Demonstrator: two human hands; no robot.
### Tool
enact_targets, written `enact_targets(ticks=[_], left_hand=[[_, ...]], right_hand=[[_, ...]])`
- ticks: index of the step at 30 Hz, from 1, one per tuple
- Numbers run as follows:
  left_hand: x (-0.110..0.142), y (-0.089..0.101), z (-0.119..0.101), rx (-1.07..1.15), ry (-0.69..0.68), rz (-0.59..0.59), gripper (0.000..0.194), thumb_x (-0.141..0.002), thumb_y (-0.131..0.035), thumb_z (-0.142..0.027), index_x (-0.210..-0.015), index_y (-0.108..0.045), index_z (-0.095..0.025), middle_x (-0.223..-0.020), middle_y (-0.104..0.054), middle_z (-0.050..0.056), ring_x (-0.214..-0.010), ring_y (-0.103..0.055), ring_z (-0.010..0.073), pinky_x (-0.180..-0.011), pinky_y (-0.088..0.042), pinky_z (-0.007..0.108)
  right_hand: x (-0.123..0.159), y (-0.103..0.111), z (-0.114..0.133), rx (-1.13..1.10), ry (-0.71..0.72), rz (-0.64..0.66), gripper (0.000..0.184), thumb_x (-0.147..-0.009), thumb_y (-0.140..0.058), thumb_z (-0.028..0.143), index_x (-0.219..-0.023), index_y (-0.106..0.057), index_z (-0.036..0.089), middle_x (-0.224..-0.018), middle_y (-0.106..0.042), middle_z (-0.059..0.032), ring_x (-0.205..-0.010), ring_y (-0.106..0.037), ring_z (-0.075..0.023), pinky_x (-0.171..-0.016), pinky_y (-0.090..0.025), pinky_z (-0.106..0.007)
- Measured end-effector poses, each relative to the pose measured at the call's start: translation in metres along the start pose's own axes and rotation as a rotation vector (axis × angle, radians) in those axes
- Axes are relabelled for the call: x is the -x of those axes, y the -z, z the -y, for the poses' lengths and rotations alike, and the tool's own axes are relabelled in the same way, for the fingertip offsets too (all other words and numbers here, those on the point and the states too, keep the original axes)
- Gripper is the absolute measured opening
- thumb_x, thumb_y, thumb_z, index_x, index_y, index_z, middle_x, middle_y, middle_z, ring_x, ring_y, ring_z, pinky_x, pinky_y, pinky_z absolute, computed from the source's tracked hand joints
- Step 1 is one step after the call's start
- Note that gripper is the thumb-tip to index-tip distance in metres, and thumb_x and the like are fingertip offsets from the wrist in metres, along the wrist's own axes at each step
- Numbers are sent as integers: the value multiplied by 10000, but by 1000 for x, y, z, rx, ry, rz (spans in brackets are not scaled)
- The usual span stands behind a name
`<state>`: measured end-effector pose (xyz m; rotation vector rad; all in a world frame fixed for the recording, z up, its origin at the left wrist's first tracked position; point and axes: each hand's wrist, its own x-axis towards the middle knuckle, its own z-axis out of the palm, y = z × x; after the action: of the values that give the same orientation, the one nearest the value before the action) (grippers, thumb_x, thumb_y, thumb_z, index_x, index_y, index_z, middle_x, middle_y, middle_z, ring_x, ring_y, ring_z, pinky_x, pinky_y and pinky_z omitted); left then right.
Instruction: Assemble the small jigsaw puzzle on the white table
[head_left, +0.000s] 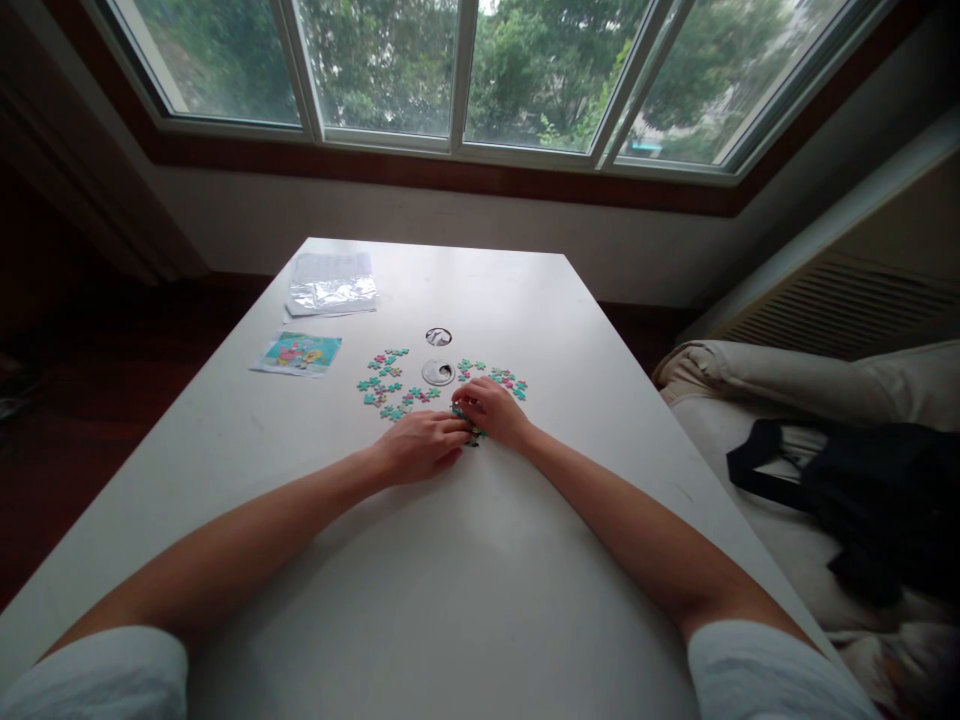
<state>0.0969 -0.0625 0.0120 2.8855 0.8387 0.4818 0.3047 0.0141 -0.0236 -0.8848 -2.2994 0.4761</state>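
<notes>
Many small jigsaw puzzle pieces [381, 386], mostly teal with pink and yellow, lie loose in an arc on the white table [525, 560]. My left hand [424, 443] rests palm down at the near side of the arc, its fingertips against a few pieces. Just right of it, my right hand [491, 408] is bent over more pieces with thumb and fingers drawn together. Whatever sits between those fingers is too small and covered to make out. More puzzle pieces [510, 384] spread just beyond the right hand.
A round table hole with a metal rim [439, 337] and a round metal cover [438, 373] are amid the pieces. A colourful cartoon picture [304, 353] and a clear plastic packet with papers [332, 284] lie at left. A sofa with a dark bag [877, 500] stands at right.
</notes>
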Motion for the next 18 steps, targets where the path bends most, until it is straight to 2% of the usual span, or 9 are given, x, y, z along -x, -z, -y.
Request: enact_targets(ticks=[11, 18], left_hand=[[0, 1, 0, -1, 27, 34, 291, -986, -465, -214, -1192, -672, -222, -1267, -706, 66, -1191, -648, 202, -1077, -490, 347], [-1, 4, -1, -8, 37, 5, 290, -1009, -450, -238, -1189, -678, -233, -1275, -709, 60, -1145, -666, 204, -1037, -493, 371]], right_hand=[[1, -4, -5, 45, 38, -6, 176, -880, -645, 94, -891, -744, 240, -893, -674, -43, -909, -583, -206, -849, -465, -337], [0, 3, -3, -47, -15, -124, 214, -900, -591, 99, -943, -744, 243, -884, -683, -39, -891, -604, -202, -856, -473, -352]])
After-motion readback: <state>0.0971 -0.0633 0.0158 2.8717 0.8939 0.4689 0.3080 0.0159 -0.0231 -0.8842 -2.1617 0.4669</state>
